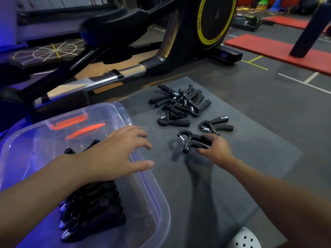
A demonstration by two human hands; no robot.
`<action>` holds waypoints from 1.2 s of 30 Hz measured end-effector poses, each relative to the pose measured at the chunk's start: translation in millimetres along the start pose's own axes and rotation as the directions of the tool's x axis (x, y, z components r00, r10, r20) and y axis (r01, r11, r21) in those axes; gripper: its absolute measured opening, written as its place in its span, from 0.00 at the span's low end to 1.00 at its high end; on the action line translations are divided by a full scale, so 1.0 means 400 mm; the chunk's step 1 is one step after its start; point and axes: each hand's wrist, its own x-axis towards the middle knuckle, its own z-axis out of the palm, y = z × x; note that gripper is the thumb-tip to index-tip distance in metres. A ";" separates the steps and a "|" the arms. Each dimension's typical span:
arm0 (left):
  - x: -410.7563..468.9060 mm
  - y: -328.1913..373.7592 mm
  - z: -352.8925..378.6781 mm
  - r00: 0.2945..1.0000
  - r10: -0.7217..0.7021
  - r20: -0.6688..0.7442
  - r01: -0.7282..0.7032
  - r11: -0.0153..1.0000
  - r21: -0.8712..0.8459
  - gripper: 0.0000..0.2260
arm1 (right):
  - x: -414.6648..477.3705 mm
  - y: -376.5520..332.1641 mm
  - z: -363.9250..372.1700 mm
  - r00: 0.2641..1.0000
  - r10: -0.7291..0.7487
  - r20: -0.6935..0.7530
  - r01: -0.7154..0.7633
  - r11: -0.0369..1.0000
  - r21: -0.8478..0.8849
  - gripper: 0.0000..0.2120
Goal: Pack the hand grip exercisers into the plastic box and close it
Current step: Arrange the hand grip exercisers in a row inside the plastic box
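A clear plastic box (157, 203) stands at the lower left on a grey mat, with several black hand grip exercisers (93, 212) stacked in a row inside. My left hand (116, 151) hovers over the box's right rim, fingers spread and holding nothing. My right hand (217, 149) is closed on the handles of one black exerciser (188, 140), held just above the mat. Another single exerciser (215, 125) lies just behind it. A loose pile of several exercisers (180, 104) lies farther back on the mat.
The grey mat (250, 158) lies on the gym floor. An exercise machine with a yellow-rimmed flywheel (215, 20) stands behind the box and pile. Red mats (268, 49) lie at the far right. A white perforated object (245, 238) sits at the bottom edge.
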 end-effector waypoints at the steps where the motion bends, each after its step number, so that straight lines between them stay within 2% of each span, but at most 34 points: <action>1: -0.003 -0.006 -0.003 1.000 0.005 -0.028 -0.005 1.000 -0.015 0.27 | 0.003 -0.033 -0.011 1.000 -0.019 -0.006 0.019 0.999 0.028 0.29; 4: -0.017 -0.027 -0.022 0.992 0.028 -0.125 -0.029 1.000 -0.011 0.29 | -0.001 -0.150 -0.053 0.993 -0.116 -0.018 0.117 0.987 0.106 0.30; 7: -0.038 -0.035 -0.055 0.972 0.036 -0.231 -0.037 0.999 -0.002 0.26 | -0.021 -0.275 -0.096 0.975 -0.221 -0.033 0.223 0.960 0.172 0.30; 14: -0.114 -0.038 -0.148 0.883 0.093 -0.461 -0.065 0.995 0.076 0.22 | -0.104 -0.526 -0.181 0.926 -0.376 0.010 0.364 0.902 0.233 0.27; 18: -0.184 -0.056 -0.183 0.864 0.077 -0.498 -0.037 0.995 0.091 0.15 | -0.147 -0.625 -0.215 0.907 -0.398 0.134 0.352 0.895 0.274 0.16; 21: -0.237 -0.068 -0.201 0.855 0.079 -0.512 -0.046 0.996 0.076 0.14 | -0.165 -0.685 -0.228 0.878 -0.411 0.246 0.339 0.896 0.288 0.12; 28: -0.349 -0.078 -0.217 0.850 0.055 -0.523 0.004 0.994 0.111 0.11 | -0.207 -0.759 -0.193 0.817 -0.420 0.395 0.285 0.890 0.356 0.14; 32: -0.395 -0.090 -0.202 0.849 -0.051 -0.526 0.072 0.997 0.019 0.09 | -0.229 -0.770 -0.159 0.770 -0.485 0.415 0.354 0.865 0.355 0.08; 36: -0.435 -0.105 -0.186 0.854 -0.167 -0.494 0.110 0.984 -0.143 0.03 | -0.244 -0.787 -0.141 0.663 -0.595 0.455 0.492 0.804 0.335 0.04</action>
